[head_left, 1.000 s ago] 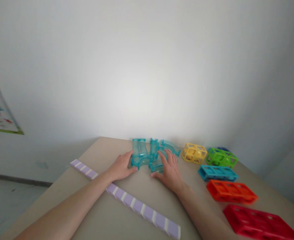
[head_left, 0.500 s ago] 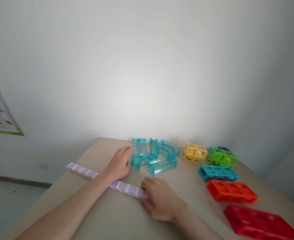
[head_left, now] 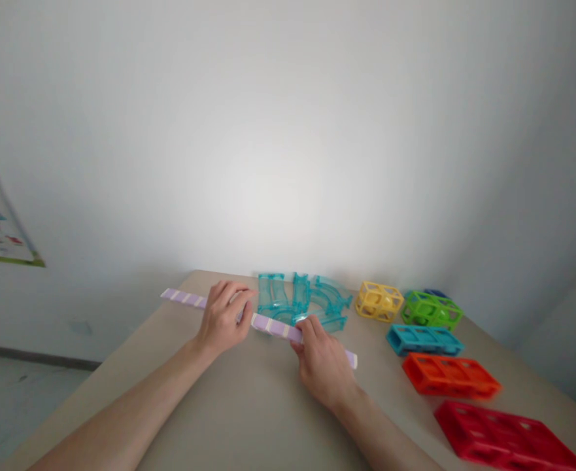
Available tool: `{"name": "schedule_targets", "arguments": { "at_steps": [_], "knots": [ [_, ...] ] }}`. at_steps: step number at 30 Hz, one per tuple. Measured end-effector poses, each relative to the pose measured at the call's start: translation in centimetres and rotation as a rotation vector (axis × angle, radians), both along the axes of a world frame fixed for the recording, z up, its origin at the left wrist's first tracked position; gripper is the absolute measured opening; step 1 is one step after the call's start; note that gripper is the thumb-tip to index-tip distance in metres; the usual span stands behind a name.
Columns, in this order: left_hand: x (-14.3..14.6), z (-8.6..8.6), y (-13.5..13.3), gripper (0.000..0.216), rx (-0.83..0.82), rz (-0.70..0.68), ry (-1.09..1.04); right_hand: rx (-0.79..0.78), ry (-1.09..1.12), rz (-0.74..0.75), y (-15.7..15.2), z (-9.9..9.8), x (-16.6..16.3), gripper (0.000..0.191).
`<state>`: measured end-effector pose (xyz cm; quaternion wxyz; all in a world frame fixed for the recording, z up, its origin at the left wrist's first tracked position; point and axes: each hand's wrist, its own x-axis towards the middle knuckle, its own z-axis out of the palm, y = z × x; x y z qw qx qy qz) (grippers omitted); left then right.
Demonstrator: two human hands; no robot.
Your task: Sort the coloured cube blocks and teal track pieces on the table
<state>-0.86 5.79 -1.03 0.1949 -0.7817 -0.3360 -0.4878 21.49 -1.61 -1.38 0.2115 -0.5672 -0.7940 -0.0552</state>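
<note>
A long, thin lilac bar [head_left: 274, 326] with white cross-bands slants across the front of the translucent teal track pieces [head_left: 272, 290]. It looks lifted off the table. My right hand [head_left: 324, 360] pinches it near its right end, a short piece of which sticks out past the knuckles. Farther left, my left hand [head_left: 223, 317] is curled around the bar, covering part of it. The bar's left end reaches well beyond that hand. Some of the nearer track pieces are partly hidden behind the bar and my right hand.
On the right of the table [head_left: 229, 418] stand open-frame blocks: yellow [head_left: 379, 301], green [head_left: 431, 309], blue [head_left: 423, 339], orange [head_left: 450, 376] and red [head_left: 508, 432]. A dark blue piece [head_left: 435, 292] shows behind the green one. A wall [head_left: 278, 163] rises behind; a poster [head_left: 0, 216] hangs left.
The lilac bar has moved up and to the right, in front of the teal pieces. My right hand has moved forward with it; my left hand has shifted slightly left and curled around it.
</note>
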Motion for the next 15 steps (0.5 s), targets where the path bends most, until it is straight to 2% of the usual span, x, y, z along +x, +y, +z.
{"name": "schedule_targets", "arguments": {
  "at_steps": [4,8,11,15],
  "knots": [
    [-0.3,-0.1,0.1,0.022,-0.002,-0.02,-0.021,0.04,0.174,-0.077,0.5,-0.3,0.3,0.014],
    [-0.1,-0.5,0.2,0.047,-0.159,-0.122,-0.051,0.035,0.404,0.038,0.3,-0.2,0.2,0.014],
    [0.3,-0.4,-0.2,0.063,-0.249,-0.189,-0.029,-0.111,0.542,0.178,-0.6,0.1,-0.4,0.018],
    [0.8,-0.3,-1.0,0.067,-0.331,-0.307,0.091,-0.299,0.637,0.322,-2.0,0.4,-1.6,0.049]
  ]
}}
